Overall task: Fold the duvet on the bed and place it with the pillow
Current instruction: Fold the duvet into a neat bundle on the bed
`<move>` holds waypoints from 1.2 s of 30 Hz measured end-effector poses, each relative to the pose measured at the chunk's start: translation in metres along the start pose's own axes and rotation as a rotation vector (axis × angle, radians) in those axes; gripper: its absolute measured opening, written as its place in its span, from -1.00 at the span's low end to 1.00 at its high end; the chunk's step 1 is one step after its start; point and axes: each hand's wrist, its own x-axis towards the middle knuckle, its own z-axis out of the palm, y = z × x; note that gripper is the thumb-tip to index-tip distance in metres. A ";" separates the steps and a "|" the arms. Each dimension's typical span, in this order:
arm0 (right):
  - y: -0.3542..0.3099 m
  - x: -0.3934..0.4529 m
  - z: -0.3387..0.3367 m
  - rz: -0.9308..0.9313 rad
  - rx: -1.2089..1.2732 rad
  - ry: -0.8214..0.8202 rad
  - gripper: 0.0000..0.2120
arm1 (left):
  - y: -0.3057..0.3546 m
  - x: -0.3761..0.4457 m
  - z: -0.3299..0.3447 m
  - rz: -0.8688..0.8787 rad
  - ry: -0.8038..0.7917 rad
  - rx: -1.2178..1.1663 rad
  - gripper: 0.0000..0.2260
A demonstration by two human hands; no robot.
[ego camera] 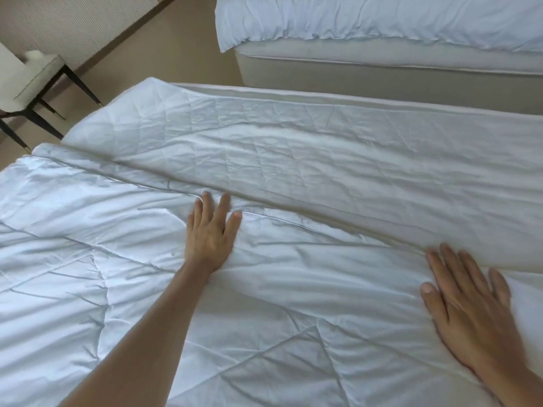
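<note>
From the head camera, looking down over the bed [382, 96], the duvet [117, 274] is lying across the near part of the mattress with one layer turned over onto itself, its folded-over edge running on a slant from the upper left towards the right, between the two hands. Beyond that edge the quilted mattress cover [323, 151] is lying bare, which suggests the far side has been brought in to halve the width. The left hand [210, 239] is reaching forward on a straight arm, fingers spread and palm flat on the duvet, with the fingertips just at the edge; it is gripping nothing, and the flat palm looks meant to press the air out and keep the upper layer lined up. The right hand [470, 306] is likewise lying open and flat at the right, fingers splayed beside the same edge, clamped on nothing, probably pinning that end so the fabric is not sliding while the other side is being smoothed. Both look slightly blurred, so they may be sweeping across the cloth. No pillow is showing in this view, so where the folded duvet is to go cannot be told. A second bed [382, 66] with pale blue bedding is standing well apart across the floor [182, 48], and a chair [32, 80] with dark legs is standing at the left. By my judgement the folding is only partly done, with further folds and the carrying yet to come.
</note>
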 end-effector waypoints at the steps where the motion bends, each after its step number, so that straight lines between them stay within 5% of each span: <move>1: 0.002 -0.001 0.000 -0.001 0.004 0.005 -0.35 | 0.014 -0.011 -0.002 -0.009 0.007 -0.069 -0.27; 4: 0.001 -0.001 -0.004 -0.016 0.012 -0.006 -0.34 | 0.078 -0.065 0.010 0.157 -0.051 -0.143 -0.40; 8: 0.007 0.001 0.001 -0.027 0.030 0.011 -0.41 | 0.131 -0.117 0.057 0.538 -0.031 0.114 -0.46; 13: 0.009 0.001 -0.002 -0.051 0.057 0.031 -0.40 | 0.135 -0.106 0.071 0.450 -0.081 0.224 -0.43; 18: 0.061 -0.043 -0.034 -0.209 -0.049 0.046 -0.42 | 0.195 -0.155 0.062 0.347 -0.081 0.084 -0.38; 27: 0.290 -0.228 -0.071 0.241 -0.257 0.010 -0.44 | 0.395 -0.342 0.127 0.770 -0.301 -0.020 -0.45; 36: 0.318 -0.381 -0.081 0.626 -0.184 0.103 -0.43 | 0.467 -0.473 0.145 1.099 -0.469 0.048 -0.44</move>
